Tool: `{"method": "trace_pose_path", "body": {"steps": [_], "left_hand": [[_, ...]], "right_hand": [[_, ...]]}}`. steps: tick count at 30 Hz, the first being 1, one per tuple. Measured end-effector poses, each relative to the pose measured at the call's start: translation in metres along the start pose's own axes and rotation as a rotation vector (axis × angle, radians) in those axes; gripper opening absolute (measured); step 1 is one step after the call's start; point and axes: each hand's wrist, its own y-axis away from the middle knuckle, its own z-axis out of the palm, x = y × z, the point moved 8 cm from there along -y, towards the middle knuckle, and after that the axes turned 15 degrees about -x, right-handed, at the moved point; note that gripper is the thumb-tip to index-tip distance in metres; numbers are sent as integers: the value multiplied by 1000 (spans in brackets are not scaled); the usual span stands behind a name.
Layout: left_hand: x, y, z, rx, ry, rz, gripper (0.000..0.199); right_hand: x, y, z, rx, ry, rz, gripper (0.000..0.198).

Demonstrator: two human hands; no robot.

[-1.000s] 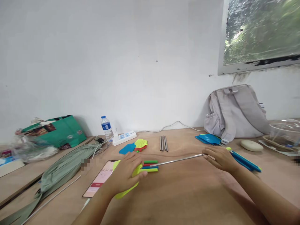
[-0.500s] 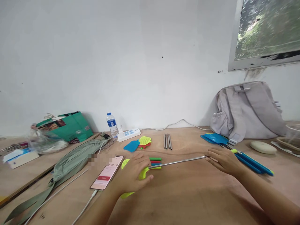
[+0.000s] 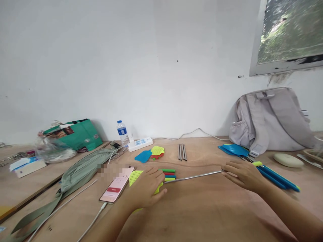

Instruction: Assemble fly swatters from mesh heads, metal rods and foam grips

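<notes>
My left hand (image 3: pixel 148 188) is closed over the neck of a yellow-green fly swatter head (image 3: pixel 135 177), covering much of its mesh. A thin metal rod (image 3: pixel 194 176) runs from that head to my right hand (image 3: pixel 241 174), whose fingers close on the rod's far end. Just beyond my left hand lie several coloured tube handles (image 3: pixel 170 171), partly hidden by it. Farther back are a blue swatter head (image 3: pixel 143 156), a yellow one (image 3: pixel 157 150) and a red one (image 3: pixel 157 156). Several loose metal rods (image 3: pixel 182 152) lie side by side near the wall.
Blue fly swatters (image 3: pixel 234 149) with blue handles (image 3: pixel 277 178) lie beyond my right hand. A grey backpack (image 3: pixel 270 121) and a pale oval object (image 3: pixel 288 160) are at right. At left are a phone (image 3: pixel 117 185), a power strip (image 3: pixel 140 144), a bottle (image 3: pixel 122 131) and a green bag (image 3: pixel 83 136).
The swatter head has turned slightly under my left hand, showing more of its far side and less of its near side. Both hands keep their holds. The view has shifted a little.
</notes>
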Motion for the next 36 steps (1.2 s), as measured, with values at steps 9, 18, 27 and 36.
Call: {"method": "trace_pose_path", "body": {"steps": [9,18,27,36], "left_hand": [[1,-5,7,-22,-125,-22,26],[17,-20,11,-12,-270,34,31],[22,-28,0,68,-251,82,23],[54,-40,5,46,-302,169,24]], "right_hand": [[-4,-2,-3,-2,-14,30,21],[-26,-15,-3,-57,-37,82,33],[-30,-19,-6,-104,-93,87,30],[-108,-53,-4,-144,-286,120,22]]}}
